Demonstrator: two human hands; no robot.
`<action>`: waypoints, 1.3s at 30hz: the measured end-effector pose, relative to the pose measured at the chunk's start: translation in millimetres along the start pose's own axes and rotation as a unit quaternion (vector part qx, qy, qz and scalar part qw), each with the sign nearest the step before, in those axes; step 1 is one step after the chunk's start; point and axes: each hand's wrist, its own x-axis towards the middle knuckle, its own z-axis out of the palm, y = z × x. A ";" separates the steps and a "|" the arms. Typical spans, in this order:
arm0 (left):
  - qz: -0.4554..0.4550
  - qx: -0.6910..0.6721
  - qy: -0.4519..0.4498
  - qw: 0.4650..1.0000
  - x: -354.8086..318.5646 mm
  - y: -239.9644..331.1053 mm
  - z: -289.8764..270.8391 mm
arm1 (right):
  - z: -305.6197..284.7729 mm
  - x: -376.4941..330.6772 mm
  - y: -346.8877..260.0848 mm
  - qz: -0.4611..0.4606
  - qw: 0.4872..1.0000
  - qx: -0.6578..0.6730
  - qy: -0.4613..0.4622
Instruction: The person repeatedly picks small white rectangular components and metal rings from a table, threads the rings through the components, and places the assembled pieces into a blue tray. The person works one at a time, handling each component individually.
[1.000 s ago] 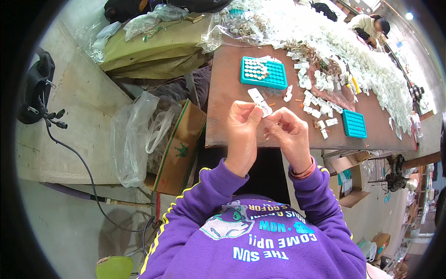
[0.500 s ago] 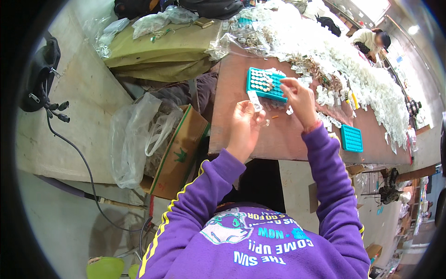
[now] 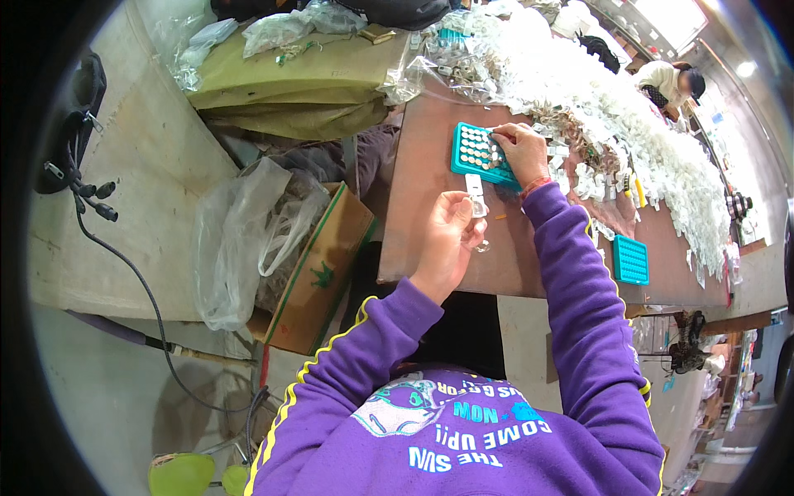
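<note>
- Since the earlier frame, the right hand (image 3: 521, 149) has stayed reaching over the teal tray (image 3: 481, 155), fingertips pinched on its round silver pieces, upper centre.
- Left hand (image 3: 451, 236), lower centre, pinches a white strip (image 3: 475, 192).
- Second teal tray (image 3: 631, 259) sits at the right.
- White parts heap (image 3: 628, 124) lies beyond.

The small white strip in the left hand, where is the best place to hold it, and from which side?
Pinch the white strip at its lower end, from below, as the left hand does. The strip is narrow and stands out toward the teal tray, so this grip probably leaves its upper part free for the right hand.
</note>
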 end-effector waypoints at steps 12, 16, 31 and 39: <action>0.002 0.003 -0.014 1.000 0.0 -1.3 1.1 | -1.6 15.0 -5.1 -0.064 0.997 0.016 -0.027; 0.007 0.011 -0.027 1.000 1.3 -1.7 -1.7 | -0.2 16.7 -9.7 -0.070 0.995 -0.032 -0.070; 0.016 0.033 -0.038 0.999 3.0 -2.5 -4.0 | -20.8 3.4 -2.9 -0.058 0.992 -0.094 -0.059; 0.025 0.021 -0.043 0.999 3.9 -3.0 -4.9 | -20.5 2.2 5.5 -0.092 0.983 -0.147 -0.065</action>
